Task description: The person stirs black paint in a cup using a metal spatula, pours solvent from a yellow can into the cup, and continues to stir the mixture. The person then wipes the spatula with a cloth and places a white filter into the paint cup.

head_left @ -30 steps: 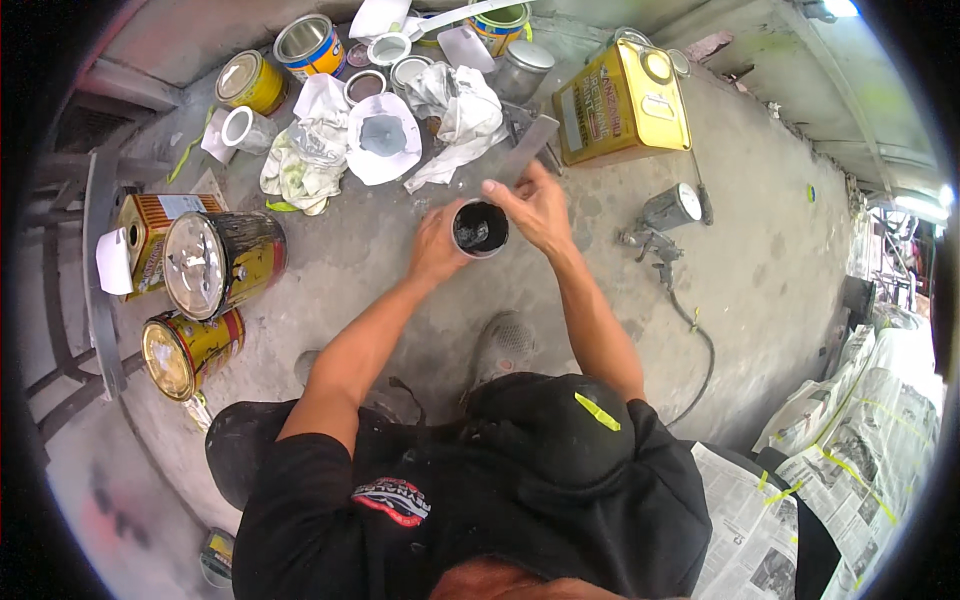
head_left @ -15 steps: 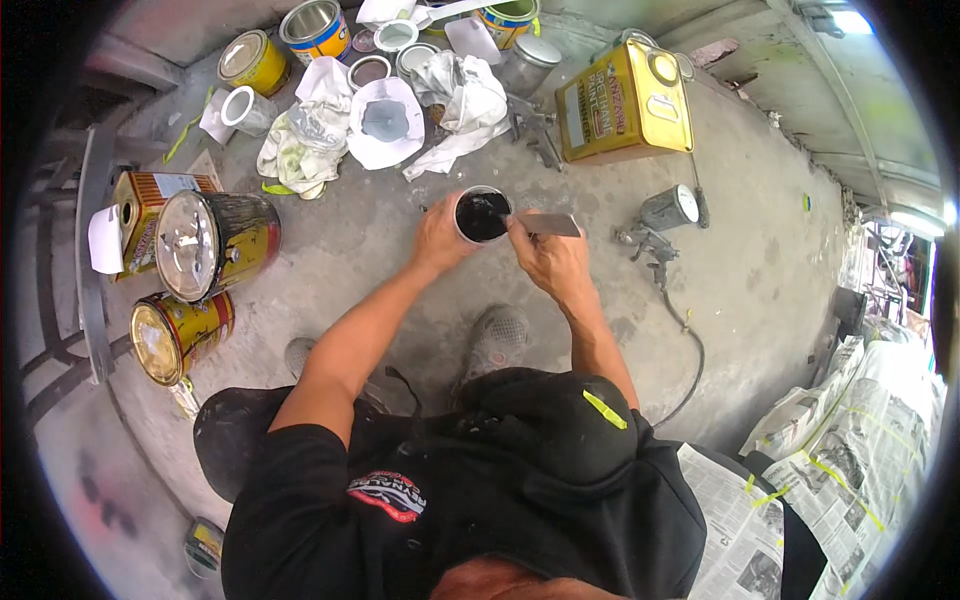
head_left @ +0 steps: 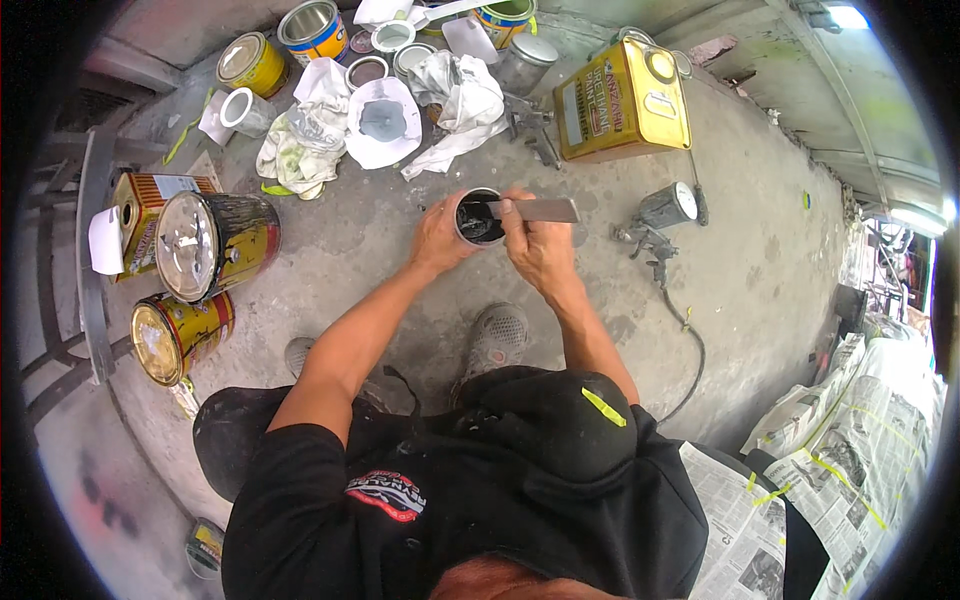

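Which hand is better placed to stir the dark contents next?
Probably the right hand: it holds the flat grey stick, one end over the cup, which the left hand grips by its side.

Glossy black liquid (head_left: 484,229); smooth, probably metal spatula (head_left: 547,210); matt concrete floor (head_left: 755,290).

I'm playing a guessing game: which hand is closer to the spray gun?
Right. The right hand, gripping the stick, is left of the spray gun, with floor between; the left hand, around the cup, is farther left.
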Action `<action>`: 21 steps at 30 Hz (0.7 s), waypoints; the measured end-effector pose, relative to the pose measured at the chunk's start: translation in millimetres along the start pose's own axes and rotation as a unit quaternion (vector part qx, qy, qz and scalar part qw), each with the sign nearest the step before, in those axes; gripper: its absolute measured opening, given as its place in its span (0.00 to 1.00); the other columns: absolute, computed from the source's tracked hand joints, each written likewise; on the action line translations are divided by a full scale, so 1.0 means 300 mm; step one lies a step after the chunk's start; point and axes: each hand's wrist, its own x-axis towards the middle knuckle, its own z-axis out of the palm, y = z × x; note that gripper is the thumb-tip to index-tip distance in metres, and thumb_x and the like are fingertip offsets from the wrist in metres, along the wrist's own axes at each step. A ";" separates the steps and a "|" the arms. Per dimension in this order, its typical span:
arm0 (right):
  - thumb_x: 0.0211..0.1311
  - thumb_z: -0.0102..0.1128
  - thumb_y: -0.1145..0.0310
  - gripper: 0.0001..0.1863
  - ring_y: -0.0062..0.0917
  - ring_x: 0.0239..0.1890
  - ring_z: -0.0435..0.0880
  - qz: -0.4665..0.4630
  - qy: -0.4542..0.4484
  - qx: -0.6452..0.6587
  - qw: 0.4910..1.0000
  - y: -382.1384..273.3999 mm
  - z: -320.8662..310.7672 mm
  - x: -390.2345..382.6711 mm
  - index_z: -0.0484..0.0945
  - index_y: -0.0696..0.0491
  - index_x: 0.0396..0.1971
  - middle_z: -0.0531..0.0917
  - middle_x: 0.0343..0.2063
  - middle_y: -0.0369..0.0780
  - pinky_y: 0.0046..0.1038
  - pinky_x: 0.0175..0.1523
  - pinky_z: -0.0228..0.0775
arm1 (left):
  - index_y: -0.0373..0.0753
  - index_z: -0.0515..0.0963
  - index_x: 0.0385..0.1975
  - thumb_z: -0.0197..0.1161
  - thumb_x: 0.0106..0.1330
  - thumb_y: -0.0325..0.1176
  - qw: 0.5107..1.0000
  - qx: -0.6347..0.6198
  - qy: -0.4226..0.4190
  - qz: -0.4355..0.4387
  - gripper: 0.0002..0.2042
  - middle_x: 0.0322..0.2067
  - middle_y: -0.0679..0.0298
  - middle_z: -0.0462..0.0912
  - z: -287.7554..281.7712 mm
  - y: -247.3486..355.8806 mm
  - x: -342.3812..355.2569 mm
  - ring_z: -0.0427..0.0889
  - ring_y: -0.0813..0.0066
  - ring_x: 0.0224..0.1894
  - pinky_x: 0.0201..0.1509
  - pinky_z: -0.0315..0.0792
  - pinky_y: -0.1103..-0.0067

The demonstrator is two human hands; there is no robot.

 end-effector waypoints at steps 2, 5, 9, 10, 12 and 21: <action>0.68 0.59 0.65 0.09 0.47 0.23 0.83 0.081 -0.080 0.026 0.993 -0.011 0.011 -0.023 0.80 0.53 0.42 0.81 0.21 0.48 0.40 0.28 0.73 | 0.42 0.70 0.59 0.81 0.45 0.43 1.000 0.004 0.002 -0.007 0.39 0.52 0.55 0.81 0.004 -0.008 -0.004 0.79 0.52 0.56 0.61 0.72 0.61; 0.68 0.60 0.66 0.07 0.47 0.23 0.83 0.034 -0.101 -0.020 0.994 -0.038 -0.001 -0.038 0.80 0.51 0.41 0.81 0.19 0.48 0.41 0.28 0.73 | 0.43 0.70 0.59 0.80 0.45 0.41 0.999 -0.005 0.027 0.026 0.38 0.52 0.56 0.82 0.004 -0.021 -0.012 0.79 0.52 0.56 0.61 0.72 0.62; 0.67 0.60 0.67 0.06 0.48 0.24 0.82 0.008 -0.116 -0.056 0.992 -0.055 -0.053 -0.015 0.80 0.50 0.41 0.82 0.22 0.49 0.41 0.28 0.73 | 0.41 0.71 0.57 0.80 0.46 0.41 0.999 0.027 0.031 0.034 0.36 0.47 0.56 0.83 0.000 -0.012 -0.008 0.81 0.50 0.50 0.53 0.76 0.61; 0.67 0.60 0.67 0.06 0.47 0.24 0.82 -0.004 -0.100 -0.048 0.994 -0.057 -0.056 -0.001 0.80 0.50 0.40 0.83 0.23 0.49 0.42 0.28 0.74 | 0.41 0.72 0.56 0.81 0.45 0.41 0.999 0.040 0.025 0.025 0.36 0.47 0.56 0.84 -0.003 -0.009 -0.008 0.81 0.50 0.50 0.52 0.76 0.61; 0.66 0.60 0.68 0.06 0.47 0.24 0.83 -0.016 -0.084 -0.041 0.996 -0.058 -0.052 0.008 0.79 0.51 0.40 0.83 0.24 0.49 0.42 0.28 0.74 | 0.42 0.72 0.56 0.80 0.45 0.40 0.999 0.024 0.016 0.020 0.36 0.49 0.56 0.83 -0.008 -0.015 -0.011 0.80 0.51 0.52 0.56 0.75 0.61; 0.70 0.58 0.67 0.09 0.37 0.23 0.80 0.029 -0.144 -0.017 0.989 -0.039 -0.049 -0.045 0.82 0.54 0.43 0.82 0.23 0.46 0.33 0.32 0.72 | 0.44 0.72 0.55 0.81 0.45 0.42 1.000 0.014 -0.004 -0.007 0.35 0.47 0.57 0.84 -0.013 -0.017 -0.016 0.81 0.52 0.51 0.54 0.75 0.61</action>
